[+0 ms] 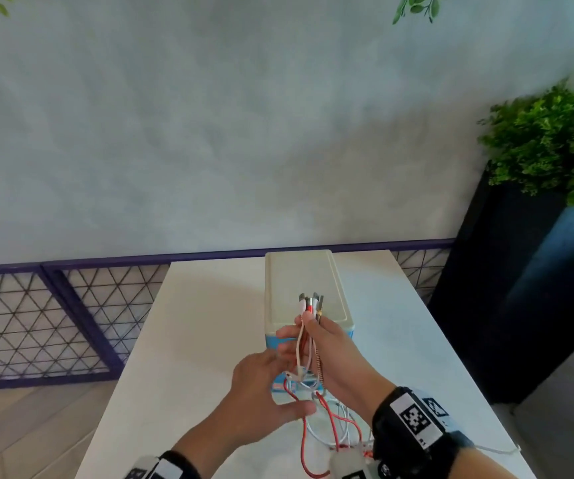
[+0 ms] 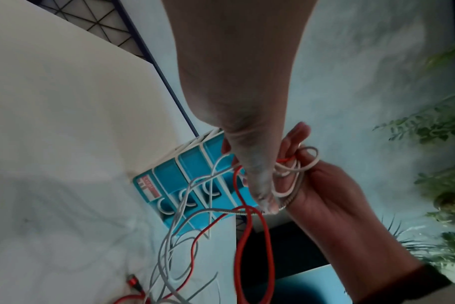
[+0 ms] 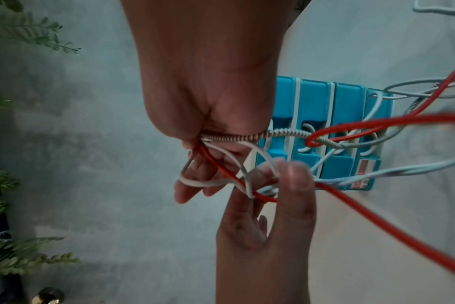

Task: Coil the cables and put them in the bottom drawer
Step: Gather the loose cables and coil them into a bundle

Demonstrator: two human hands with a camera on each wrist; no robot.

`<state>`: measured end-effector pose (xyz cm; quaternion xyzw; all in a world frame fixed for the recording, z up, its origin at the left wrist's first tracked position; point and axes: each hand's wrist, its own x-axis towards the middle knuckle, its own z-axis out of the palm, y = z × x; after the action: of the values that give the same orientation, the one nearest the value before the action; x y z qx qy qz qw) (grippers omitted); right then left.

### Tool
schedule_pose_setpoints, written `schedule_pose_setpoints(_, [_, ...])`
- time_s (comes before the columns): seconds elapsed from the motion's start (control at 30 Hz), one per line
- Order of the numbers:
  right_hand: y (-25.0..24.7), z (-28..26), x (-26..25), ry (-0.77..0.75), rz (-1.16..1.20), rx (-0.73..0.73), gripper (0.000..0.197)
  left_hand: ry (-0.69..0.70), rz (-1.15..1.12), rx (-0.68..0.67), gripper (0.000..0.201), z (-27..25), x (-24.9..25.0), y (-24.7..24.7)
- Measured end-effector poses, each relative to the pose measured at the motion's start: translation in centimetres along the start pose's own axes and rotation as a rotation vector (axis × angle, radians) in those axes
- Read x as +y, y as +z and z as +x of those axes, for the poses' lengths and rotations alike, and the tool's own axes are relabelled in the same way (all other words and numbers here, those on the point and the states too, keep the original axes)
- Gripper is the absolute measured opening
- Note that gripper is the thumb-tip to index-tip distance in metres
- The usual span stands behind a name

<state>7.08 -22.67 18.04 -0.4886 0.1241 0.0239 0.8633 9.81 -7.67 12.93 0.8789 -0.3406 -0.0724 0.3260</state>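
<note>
My right hand (image 1: 296,327) holds a bundle of red, white and braided cables (image 1: 308,350) upright, their connector ends (image 1: 311,301) sticking up above the fingers. In the right wrist view this hand (image 3: 208,162) grips the bundle in a fist. My left hand (image 1: 289,380) comes in from below and pinches white strands (image 3: 262,186) between thumb and finger. The rest of the cables hang in loose loops (image 1: 334,433) down to the table. Just behind the hands stands a small drawer unit (image 1: 299,274) with a white top and blue drawer fronts (image 3: 346,107), all pushed in.
The white table (image 1: 192,340) carries the unit and the trailing cables, with one white cable (image 1: 496,450) running off to the right. A dark planter with a green plant (image 1: 555,150) stands right of the table. A purple mesh railing (image 1: 37,323) runs behind.
</note>
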Motion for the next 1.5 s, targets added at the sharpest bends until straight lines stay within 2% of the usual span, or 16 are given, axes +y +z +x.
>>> schedule_pose_setpoints(0.17, [1.0, 0.4, -0.4, -0.077, -0.065, 0.018, 0.022, -0.128, -0.029, 0.133, 0.012, 0.7, -0.8, 1.1])
schedule_pose_setpoints(0.27, [0.9, 1.0, -1.1, -0.178, -0.064, 0.067, 0.021, -0.154, 0.093, 0.032, 0.032, 0.0, -2.2, 2.0])
schedule_pose_setpoints(0.33, [0.8, 1.3, -1.6, -0.214, -0.039, 0.078, 0.019, -0.144, -0.085, -0.012, 0.015, -0.8, -3.0, 2.6])
schedule_pose_setpoints(0.43, [0.7, 1.4, -2.1, -0.233, -0.053, 0.101, 0.02, -0.104, -0.242, -0.103, 0.019, -1.4, -2.9, 3.4])
schedule_pose_setpoints(0.57, [0.7, 2.0, -2.9, -0.246, -0.014, 0.137, 0.019, -0.134, -0.466, -0.133, 0.007, -1.6, -2.8, 4.1])
schedule_pose_setpoints(0.63, [0.4, 2.3, -3.4, -0.257, 0.001, 0.164, 0.02, -0.17, -0.448, -0.189, 0.016, -1.9, -3.4, 4.1])
schedule_pose_setpoints(0.73, [0.0, 2.3, -4.5, -0.274, 0.015, 0.177, 0.023, -0.216, -0.244, -0.322, 0.039, -2.9, -5.1, 4.2])
schedule_pose_setpoints(0.83, [-0.3, 2.0, -5.5, -0.264, -0.016, 0.166, 0.021, -0.222, -0.077, -0.404, 0.042, -3.9, -6.7, 4.5])
schedule_pose_setpoints(0.97, [-0.4, 1.8, -5.3, -0.216, -0.069, 0.152, 0.019, -0.249, -0.216, -0.31, 0.024, -3.9, -6.5, 4.1])
schedule_pose_setpoints(1.03, [-0.3, 1.7, -4.8, -0.206, -0.077, 0.148, 0.02, -0.253, -0.388, -0.274, 0.059, -3.4, -5.1, 3.8])
schedule_pose_setpoints(1.17, [0.2, 1.7, -4.1, -0.195, -0.037, 0.142, 0.019, -0.184, -0.769, -0.106, 0.076, -1.0, -2.1, 3.3])
schedule_pose_setpoints(1.23, [0.3, 1.8, -3.9, -0.18, 0.033, 0.116, 0.015, -0.246, -0.902, -0.011, 0.092, 0.1, -1.3, 3.2])
schedule_pose_setpoints(1.27, [0.4, 1.8, -3.9, -0.17, 0.072, 0.097, 0.013, -0.274, -0.922, 0.02, 0.092, 0.5, -1.2, 3.2])
schedule_pose_setpoints(1.3, [0.6, 1.8, -3.8, -0.159, 0.108, 0.076, 0.013, -0.303, -0.903, 0.025, 0.083, 0.5, -0.9, 3.2])
schedule_pose_setpoints(1.43, [1.2, 1.9, -3.5, -0.142, 0.112, 0.02, 0.022, -0.364, -0.8, -0.002, 0.014, 0.5, -0.3, 3.7])
schedule_pose_setpoints(1.5, [1.3, 1.8, -3.2, -0.155, -0.103, 0.056, 0.022, -0.34, -0.765, 0.006, 0.011, 0.3, -0.1, 4.2])
